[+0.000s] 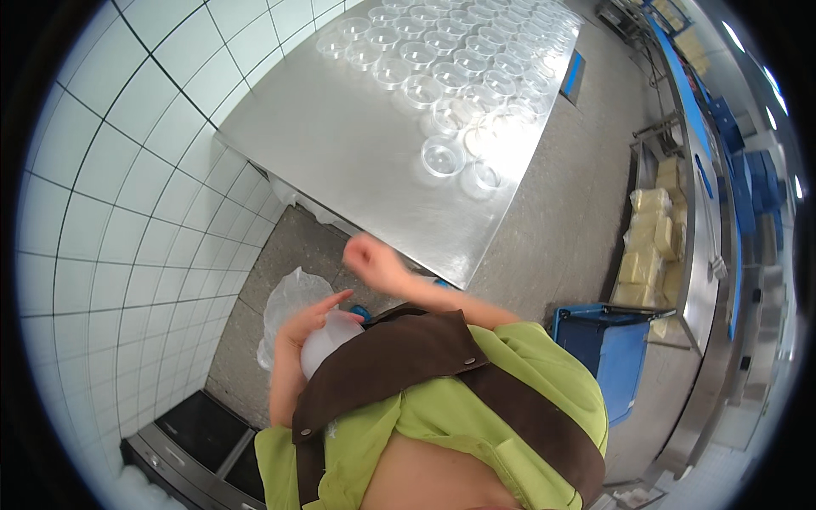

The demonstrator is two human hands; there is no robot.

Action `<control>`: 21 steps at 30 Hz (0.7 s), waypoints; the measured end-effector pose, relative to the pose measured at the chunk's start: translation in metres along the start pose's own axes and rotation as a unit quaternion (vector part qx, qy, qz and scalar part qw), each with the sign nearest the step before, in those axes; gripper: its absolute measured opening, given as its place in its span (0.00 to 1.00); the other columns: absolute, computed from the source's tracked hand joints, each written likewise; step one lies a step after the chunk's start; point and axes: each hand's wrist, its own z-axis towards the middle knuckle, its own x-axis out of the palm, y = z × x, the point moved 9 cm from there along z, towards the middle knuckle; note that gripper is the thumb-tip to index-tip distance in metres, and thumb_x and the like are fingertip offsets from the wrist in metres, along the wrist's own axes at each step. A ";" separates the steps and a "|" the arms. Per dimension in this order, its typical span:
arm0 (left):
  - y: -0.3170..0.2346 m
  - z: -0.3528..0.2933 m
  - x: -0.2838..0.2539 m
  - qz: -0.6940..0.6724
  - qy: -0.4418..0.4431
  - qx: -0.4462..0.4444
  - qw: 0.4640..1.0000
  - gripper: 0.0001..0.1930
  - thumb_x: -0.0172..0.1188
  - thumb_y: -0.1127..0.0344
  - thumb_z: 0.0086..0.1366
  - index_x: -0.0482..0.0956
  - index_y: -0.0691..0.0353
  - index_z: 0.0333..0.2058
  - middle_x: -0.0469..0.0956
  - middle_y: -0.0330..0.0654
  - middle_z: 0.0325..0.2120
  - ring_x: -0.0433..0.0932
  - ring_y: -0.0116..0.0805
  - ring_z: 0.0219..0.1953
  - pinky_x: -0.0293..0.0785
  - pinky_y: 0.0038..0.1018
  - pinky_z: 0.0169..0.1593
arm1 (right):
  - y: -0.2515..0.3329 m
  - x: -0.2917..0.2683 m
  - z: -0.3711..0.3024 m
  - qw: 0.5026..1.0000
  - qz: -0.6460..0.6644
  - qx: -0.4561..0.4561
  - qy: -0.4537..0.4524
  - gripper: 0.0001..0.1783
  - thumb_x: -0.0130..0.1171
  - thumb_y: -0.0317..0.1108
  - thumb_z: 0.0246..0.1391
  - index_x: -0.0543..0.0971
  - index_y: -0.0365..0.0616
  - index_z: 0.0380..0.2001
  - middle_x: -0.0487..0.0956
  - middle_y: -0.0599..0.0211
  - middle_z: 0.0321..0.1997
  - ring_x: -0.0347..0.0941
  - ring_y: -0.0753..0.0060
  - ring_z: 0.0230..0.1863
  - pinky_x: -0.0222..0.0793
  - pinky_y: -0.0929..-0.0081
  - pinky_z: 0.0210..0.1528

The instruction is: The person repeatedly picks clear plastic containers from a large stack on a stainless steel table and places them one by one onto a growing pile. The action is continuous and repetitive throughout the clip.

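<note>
My left hand [310,325] curves round a translucent, whitish stack of plastic bowls [331,340] held close to my apron, its index finger stretched out. The apron partly covers the stack, so how many bowls it has does not show. Just off the near edge of a steel table [340,161] is my right hand [376,262], its fingers curled closed. Whether anything sits inside that hand is hidden. Many clear round plastic bowls [443,156] stand in rows over the table's far part, the closest ones toward its right side.
A white tiled wall [127,170] borders the table on the left. Below my left hand lies a clear plastic bag [293,297]. Dark metal equipment [200,433] stands at lower left. On the right are a blue crate [608,357] and a rack holding yellowish wrapped blocks [650,238].
</note>
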 end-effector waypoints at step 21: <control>-0.093 -0.005 -0.160 0.023 -0.180 -0.094 0.979 0.26 0.58 0.57 0.54 0.72 0.65 0.49 0.72 0.42 0.50 0.71 0.34 0.51 0.67 0.30 0.54 | 0.078 0.068 0.075 0.937 -0.078 -0.312 0.135 0.15 0.60 0.33 0.48 0.77 0.46 0.42 0.74 0.61 0.37 0.71 0.58 0.42 0.70 0.65 0.42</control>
